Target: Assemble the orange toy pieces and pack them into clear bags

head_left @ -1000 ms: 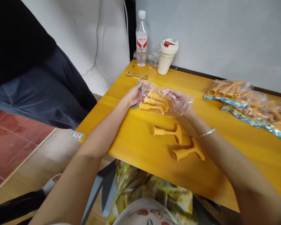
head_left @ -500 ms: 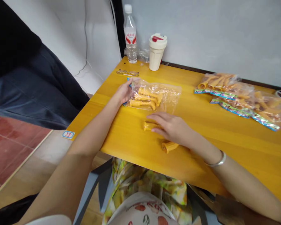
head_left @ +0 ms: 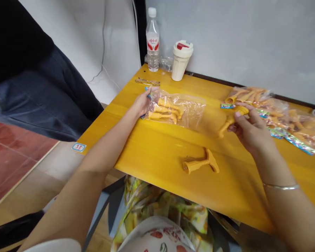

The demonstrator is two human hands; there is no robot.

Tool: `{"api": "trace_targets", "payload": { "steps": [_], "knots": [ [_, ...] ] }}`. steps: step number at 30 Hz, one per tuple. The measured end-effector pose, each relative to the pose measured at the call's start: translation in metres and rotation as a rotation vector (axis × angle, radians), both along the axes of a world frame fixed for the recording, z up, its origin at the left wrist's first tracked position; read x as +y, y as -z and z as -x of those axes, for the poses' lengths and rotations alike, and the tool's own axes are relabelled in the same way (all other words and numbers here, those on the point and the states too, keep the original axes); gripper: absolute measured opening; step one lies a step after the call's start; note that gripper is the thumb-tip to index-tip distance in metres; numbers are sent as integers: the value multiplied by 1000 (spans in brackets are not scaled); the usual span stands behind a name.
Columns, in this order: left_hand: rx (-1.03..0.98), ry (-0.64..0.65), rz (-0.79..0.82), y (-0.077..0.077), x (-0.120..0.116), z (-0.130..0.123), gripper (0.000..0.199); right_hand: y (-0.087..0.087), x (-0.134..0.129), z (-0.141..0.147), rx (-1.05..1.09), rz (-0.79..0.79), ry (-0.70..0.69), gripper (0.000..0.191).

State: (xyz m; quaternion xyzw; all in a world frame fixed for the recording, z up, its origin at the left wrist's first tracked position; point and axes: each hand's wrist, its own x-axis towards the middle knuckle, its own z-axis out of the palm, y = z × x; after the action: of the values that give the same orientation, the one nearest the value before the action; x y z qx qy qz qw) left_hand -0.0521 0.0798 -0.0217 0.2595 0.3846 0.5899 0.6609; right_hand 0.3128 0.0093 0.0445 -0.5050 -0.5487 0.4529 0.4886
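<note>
My left hand [head_left: 142,103] grips the header end of a clear plastic bag [head_left: 191,109] lying on the table. Several yellow-orange plastic pieces [head_left: 162,115], long with a flared end, lie inside the bag. Raised over the right part of the table, my right hand [head_left: 252,127] pinches a yellow plastic piece [head_left: 228,123] between thumb and fingers; it is slightly blurred. Another loose yellow piece [head_left: 199,164], a ribbed tube with a crosswise T-shaped end, rests near the table's front edge, touched by neither hand.
Several filled bags [head_left: 280,113] of yellow pieces lie at the back right. A water bottle [head_left: 153,45], a lidded cup [head_left: 182,61] and eyeglasses [head_left: 147,82] stand or lie at the back left. A number label [head_left: 79,147] marks the left corner. A person [head_left: 39,84] stands at the left.
My right hand has picked up the yellow piece from the table and moved it right and upward. The other loose piece now shows fully. My left hand still grips the bag.
</note>
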Motion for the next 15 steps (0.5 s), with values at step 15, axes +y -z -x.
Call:
{"api": "trace_targets", "payload": {
  "steps": [15],
  "knots": [
    [-12,6,29,-7,-4,-4,46,41,18,36,427,364,55,25]
  ]
}}
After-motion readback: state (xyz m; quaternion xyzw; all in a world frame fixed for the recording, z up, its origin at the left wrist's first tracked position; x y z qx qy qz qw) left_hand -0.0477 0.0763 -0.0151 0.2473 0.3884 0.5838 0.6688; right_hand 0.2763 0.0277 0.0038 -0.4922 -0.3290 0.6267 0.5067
